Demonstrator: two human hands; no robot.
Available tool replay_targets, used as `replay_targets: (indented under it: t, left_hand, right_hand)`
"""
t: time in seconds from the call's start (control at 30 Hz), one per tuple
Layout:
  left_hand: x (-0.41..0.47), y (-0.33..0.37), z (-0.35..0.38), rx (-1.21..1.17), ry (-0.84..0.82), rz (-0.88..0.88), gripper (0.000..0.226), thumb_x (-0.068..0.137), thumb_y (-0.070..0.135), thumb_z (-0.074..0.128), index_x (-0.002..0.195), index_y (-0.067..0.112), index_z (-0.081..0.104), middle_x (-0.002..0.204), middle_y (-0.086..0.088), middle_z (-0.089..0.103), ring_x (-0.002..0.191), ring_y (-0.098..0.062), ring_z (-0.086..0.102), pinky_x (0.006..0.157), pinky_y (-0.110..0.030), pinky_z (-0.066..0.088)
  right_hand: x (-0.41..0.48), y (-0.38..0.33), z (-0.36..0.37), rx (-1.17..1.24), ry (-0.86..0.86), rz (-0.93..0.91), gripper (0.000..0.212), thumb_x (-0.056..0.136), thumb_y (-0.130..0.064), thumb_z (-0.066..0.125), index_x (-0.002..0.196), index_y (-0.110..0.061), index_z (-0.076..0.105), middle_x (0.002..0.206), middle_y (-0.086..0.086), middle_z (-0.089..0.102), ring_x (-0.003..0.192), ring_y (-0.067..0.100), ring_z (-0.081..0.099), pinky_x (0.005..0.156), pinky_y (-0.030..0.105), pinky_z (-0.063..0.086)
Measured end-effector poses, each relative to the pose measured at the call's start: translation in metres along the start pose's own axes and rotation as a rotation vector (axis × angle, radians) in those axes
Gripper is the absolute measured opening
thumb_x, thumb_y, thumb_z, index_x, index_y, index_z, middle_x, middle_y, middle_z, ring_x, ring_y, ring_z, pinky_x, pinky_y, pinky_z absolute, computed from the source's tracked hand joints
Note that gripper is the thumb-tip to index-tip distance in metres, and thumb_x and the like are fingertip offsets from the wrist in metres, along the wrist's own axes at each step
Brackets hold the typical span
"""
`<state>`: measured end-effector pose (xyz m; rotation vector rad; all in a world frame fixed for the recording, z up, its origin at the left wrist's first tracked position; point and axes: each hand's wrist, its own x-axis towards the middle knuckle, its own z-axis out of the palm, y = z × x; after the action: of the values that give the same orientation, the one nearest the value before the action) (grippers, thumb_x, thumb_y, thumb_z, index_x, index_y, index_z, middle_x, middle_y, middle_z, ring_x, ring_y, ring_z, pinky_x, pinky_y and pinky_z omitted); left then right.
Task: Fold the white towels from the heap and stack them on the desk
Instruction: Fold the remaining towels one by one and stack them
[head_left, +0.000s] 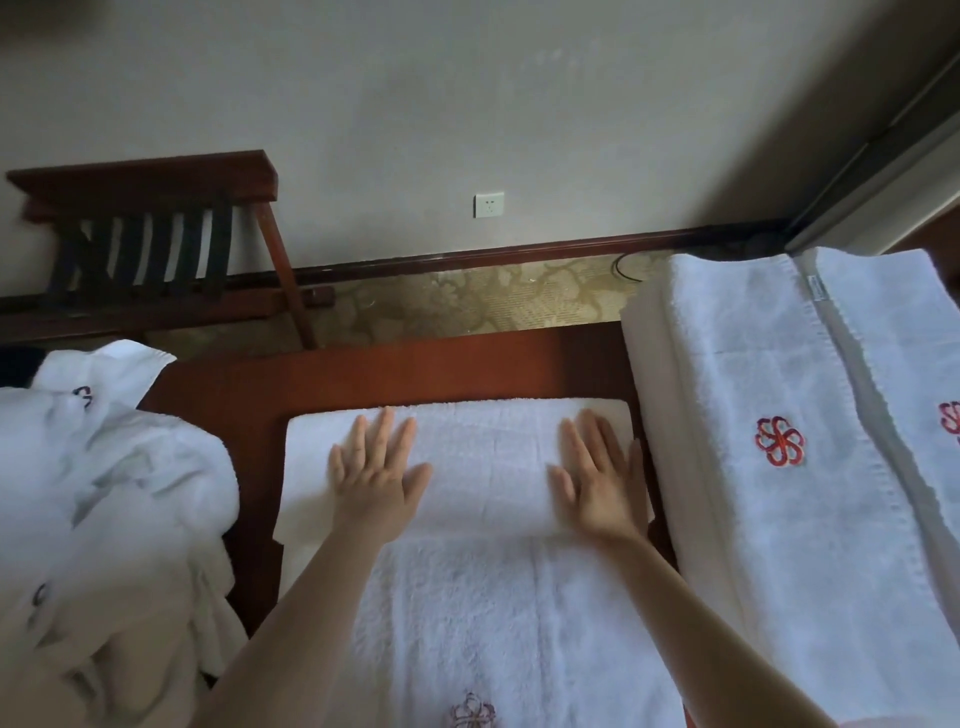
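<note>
A white towel (483, 587) lies spread on the red-brown desk (395, 369), its far end folded back over itself. My left hand (376, 470) and my right hand (597, 478) both press flat on that folded flap, fingers straight and pointing away from me. A faint flower emblem shows near the towel's near edge. To the left sits a crumpled heap of white towels (104, 493). On the right stands a stack of folded white towels (800, 441) with red embroidered emblems.
Beyond the desk's far edge are patterned carpet (483, 301), a dark skirting board and a grey wall with a white socket (488, 204). A wooden luggage rack (150, 228) stands at the back left. A door frame (883, 171) runs along the right.
</note>
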<state>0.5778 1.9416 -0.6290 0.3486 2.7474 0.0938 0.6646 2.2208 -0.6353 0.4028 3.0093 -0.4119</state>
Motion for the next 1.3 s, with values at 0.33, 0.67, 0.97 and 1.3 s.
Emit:
replay_targets:
  t: [0.33,0.67,0.97,1.3]
  left_hand:
    - [-0.008,0.037,-0.017,-0.082,0.194,0.151,0.056,0.091,0.023,0.041,0.146,0.011,0.038,0.159,-0.008,0.019,0.147,-0.029,0.012,0.112,-0.061,0.016]
    - [-0.044,-0.045,0.0,-0.05,0.228,-0.024,0.068,0.096,0.053,0.012,0.146,0.014,0.036,0.155,-0.008,0.027,0.145,-0.029,0.02,0.115,-0.049,0.018]
    - [-0.048,-0.056,-0.007,-0.059,0.189,-0.15,0.069,0.093,0.045,0.014,0.146,0.007,0.035,0.157,-0.016,0.02,0.146,-0.033,0.014,0.114,-0.056,0.012]
    - [-0.033,-0.002,-0.041,-0.19,0.234,0.095,0.023,0.084,0.009,0.058,0.105,-0.001,0.063,0.111,-0.015,0.057,0.103,-0.032,0.053,0.081,-0.042,0.046]
  right_hand:
    - [0.005,-0.041,-0.012,0.02,-0.075,-0.177,0.06,0.1,-0.043,0.025,0.154,-0.019,0.011,0.16,-0.002,0.0,0.149,0.019,-0.001,0.116,0.044,-0.01]
    - [0.006,-0.078,0.014,-0.06,-0.19,-0.227,0.059,0.101,-0.05,0.022,0.153,-0.031,-0.002,0.159,-0.004,-0.012,0.146,0.013,-0.017,0.116,0.04,-0.017]
    - [0.008,-0.082,0.009,-0.065,-0.213,-0.229,0.059,0.101,-0.047,0.024,0.154,-0.028,0.005,0.161,-0.003,-0.007,0.147,0.015,-0.013,0.117,0.041,-0.013]
    - [-0.002,-0.075,-0.04,0.13,-0.042,-0.143,0.043,0.095,-0.023,0.049,0.137,-0.012,0.047,0.125,0.007,0.055,0.114,0.026,0.05,0.092,0.037,0.041]
